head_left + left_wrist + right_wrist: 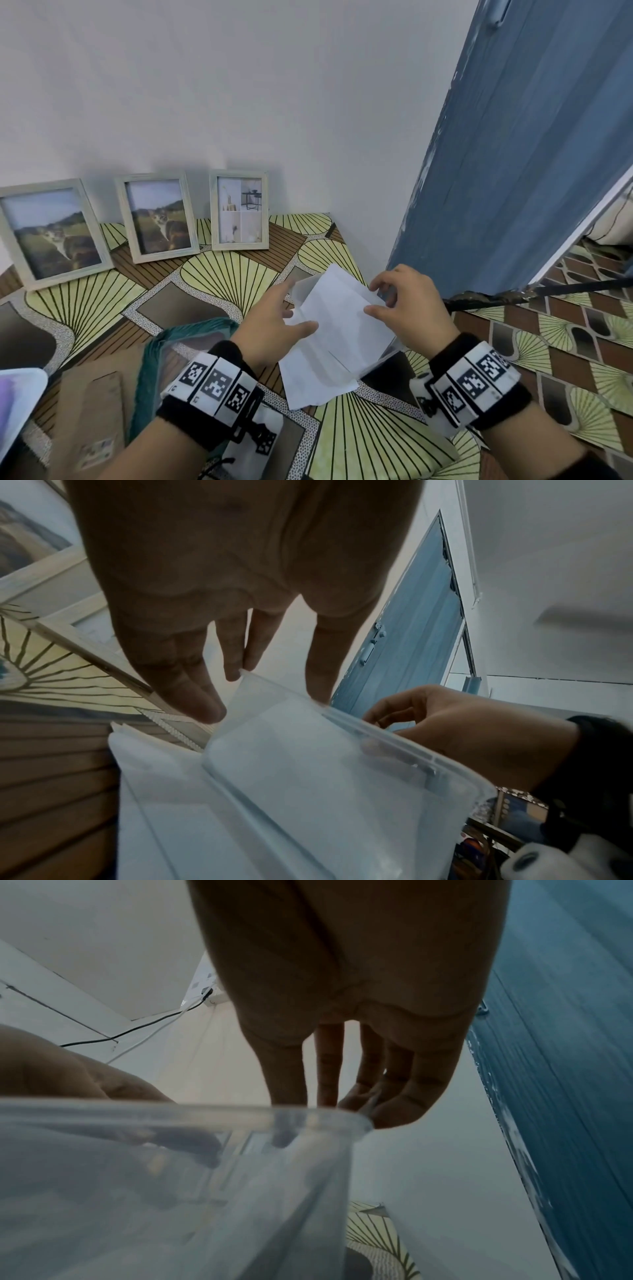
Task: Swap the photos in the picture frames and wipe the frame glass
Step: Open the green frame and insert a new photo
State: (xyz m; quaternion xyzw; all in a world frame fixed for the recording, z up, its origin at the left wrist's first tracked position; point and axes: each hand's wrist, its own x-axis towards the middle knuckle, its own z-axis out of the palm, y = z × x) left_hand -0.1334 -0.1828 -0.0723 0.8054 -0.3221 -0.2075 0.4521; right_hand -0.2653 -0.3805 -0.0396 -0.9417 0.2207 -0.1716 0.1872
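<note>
Three light wooden picture frames lean on the wall: the left frame (51, 233) and middle frame (159, 217) show a landscape photo, the right frame (239, 214) a four-part interior print. In front I hold a clear plastic box (387, 356) (325, 777) (171, 1177) tilted above the table, with white sheets (335, 325) (143, 777) lying against it. My left hand (294, 308) (222, 693) pinches the sheets, thumb on top and fingers at the box's far edge. My right hand (373, 298) (342, 1104) pinches the box's rim at its right corner.
A teal cloth (150, 363) and a brown cardboard backing board (89, 411) lie on the patterned table cover (222, 274) at my lower left. A white object (17, 394) juts in at the left edge. A blue door (513, 171) stands close on the right.
</note>
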